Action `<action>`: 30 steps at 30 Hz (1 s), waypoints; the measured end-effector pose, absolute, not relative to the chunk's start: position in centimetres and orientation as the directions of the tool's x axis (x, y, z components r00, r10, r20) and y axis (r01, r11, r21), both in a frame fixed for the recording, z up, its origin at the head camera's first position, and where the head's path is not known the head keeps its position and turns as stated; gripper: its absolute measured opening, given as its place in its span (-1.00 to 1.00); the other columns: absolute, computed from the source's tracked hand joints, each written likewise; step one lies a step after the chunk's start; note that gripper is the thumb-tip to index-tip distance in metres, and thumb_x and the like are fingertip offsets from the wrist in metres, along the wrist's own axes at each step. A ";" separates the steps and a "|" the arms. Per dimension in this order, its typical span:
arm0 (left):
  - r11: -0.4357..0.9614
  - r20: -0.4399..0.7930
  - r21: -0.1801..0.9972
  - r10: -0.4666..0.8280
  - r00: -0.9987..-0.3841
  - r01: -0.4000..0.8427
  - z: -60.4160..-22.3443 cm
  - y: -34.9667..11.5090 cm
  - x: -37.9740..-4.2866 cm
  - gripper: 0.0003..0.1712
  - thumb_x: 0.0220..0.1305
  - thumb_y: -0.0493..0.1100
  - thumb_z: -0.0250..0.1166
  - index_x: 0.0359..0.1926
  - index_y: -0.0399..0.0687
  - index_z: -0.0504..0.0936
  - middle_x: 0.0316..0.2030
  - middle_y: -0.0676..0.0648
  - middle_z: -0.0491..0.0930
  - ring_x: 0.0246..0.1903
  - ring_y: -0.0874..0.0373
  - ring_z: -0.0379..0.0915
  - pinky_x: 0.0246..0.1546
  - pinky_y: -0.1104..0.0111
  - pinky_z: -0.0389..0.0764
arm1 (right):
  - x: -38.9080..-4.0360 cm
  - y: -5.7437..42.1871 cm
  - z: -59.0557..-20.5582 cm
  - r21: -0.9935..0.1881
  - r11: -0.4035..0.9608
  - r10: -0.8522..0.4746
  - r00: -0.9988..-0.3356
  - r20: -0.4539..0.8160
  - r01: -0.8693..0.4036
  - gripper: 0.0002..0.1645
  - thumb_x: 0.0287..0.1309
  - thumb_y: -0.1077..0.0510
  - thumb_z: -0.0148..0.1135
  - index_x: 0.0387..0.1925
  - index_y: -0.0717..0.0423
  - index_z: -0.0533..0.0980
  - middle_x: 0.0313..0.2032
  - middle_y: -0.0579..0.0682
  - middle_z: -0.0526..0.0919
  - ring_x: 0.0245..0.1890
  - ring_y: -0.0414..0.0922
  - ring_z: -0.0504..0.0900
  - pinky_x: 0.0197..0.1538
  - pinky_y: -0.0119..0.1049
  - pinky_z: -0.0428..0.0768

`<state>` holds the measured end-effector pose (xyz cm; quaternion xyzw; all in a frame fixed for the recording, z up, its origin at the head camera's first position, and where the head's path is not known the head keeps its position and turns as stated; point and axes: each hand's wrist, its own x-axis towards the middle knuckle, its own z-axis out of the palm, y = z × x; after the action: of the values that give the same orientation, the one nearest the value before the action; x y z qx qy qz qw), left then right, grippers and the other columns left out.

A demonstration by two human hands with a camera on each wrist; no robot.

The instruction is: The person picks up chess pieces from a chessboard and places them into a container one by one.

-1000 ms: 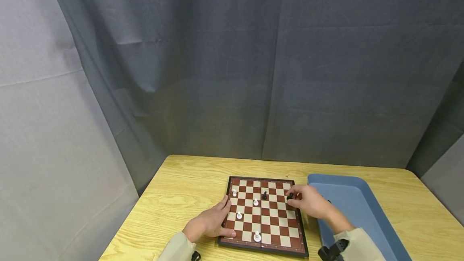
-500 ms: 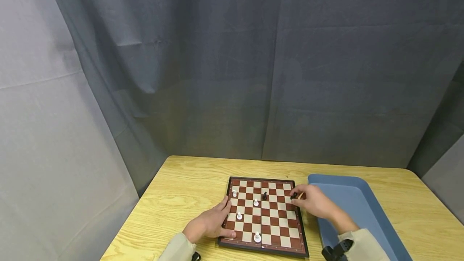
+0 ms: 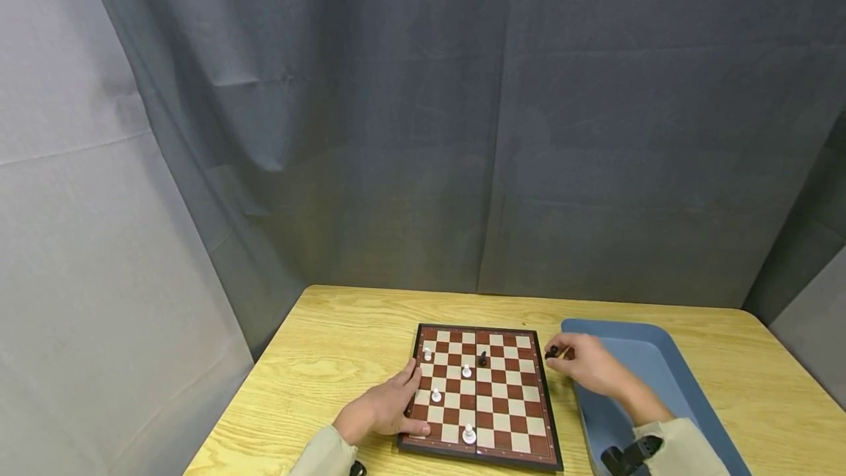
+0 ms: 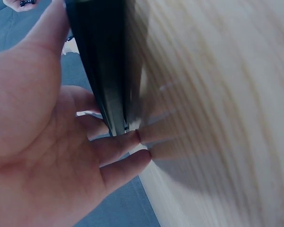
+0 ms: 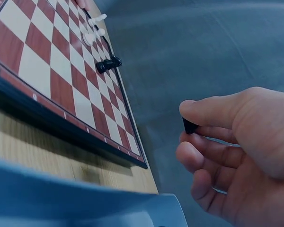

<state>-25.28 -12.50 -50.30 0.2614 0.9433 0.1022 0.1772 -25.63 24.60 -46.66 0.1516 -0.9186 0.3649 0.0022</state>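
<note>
A black chess piece (image 3: 551, 352) is pinched by the right hand (image 3: 587, 366), seemingly to be released in the lower-right tray (image 3: 637, 362); left hand (image 3: 385, 404) relaxed.

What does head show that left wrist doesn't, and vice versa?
Head only: the chessboard from above, with its checkered squares, and the blue tray.
Left wrist only: the palm side of the left hand, and a close side-on look at the board's black edge.
Both: part of the board, the table, the dark curtain, and the right hand holding a black piece.
</note>
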 end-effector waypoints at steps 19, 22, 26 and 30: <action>0.841 -0.281 0.285 0.532 -0.799 0.460 -50.3 -12.6 -25.5 0.21 0.03 0.44 0.20 0.48 -0.14 -0.07 0.47 -0.17 -0.22 0.38 -0.05 -0.04 0.23 0.19 0.28 | -24.9 28.4 -45.9 -0.657 0.734 -0.183 -0.982 0.050 -0.170 -0.71 0.17 0.05 0.30 -0.18 0.19 0.58 -0.34 -0.06 0.58 -0.40 -0.13 0.52 -0.46 -0.24 0.48; 0.840 -0.280 0.286 0.533 -0.798 0.461 -50.2 -12.5 -25.4 0.21 0.04 0.44 0.20 0.48 -0.15 -0.07 0.47 -0.17 -0.22 0.38 -0.04 -0.04 0.23 0.19 0.28 | -24.8 28.8 -45.8 -0.645 0.747 -0.171 -0.984 0.049 -0.161 -0.72 0.17 0.06 0.29 -0.19 0.18 0.58 -0.35 -0.06 0.58 -0.41 -0.11 0.53 -0.47 -0.24 0.47; 0.840 -0.282 0.287 0.534 -0.797 0.461 -50.1 -12.5 -25.3 0.20 0.05 0.42 0.20 0.48 -0.15 -0.07 0.47 -0.17 -0.22 0.38 -0.04 -0.04 0.23 0.19 0.28 | -24.8 29.2 -45.8 -0.621 0.769 -0.152 -0.987 0.057 -0.155 -0.75 0.15 0.06 0.30 -0.22 0.16 0.60 -0.37 -0.08 0.59 -0.41 -0.14 0.53 -0.46 -0.25 0.47; 0.839 -0.283 0.289 0.534 -0.796 0.460 -49.9 -12.5 -25.2 0.19 0.05 0.42 0.20 0.48 -0.15 -0.06 0.47 -0.18 -0.21 0.38 -0.05 -0.03 0.23 0.19 0.29 | -24.6 29.8 -45.9 -0.615 0.774 -0.143 -0.988 0.058 -0.148 -0.74 0.15 0.05 0.30 -0.22 0.15 0.60 -0.35 -0.07 0.59 -0.40 -0.16 0.53 -0.46 -0.25 0.48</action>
<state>-25.23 -12.53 -49.92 0.2639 0.9421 0.1030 0.1793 -24.64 29.78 -45.94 0.0774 -0.9418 0.3270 0.0037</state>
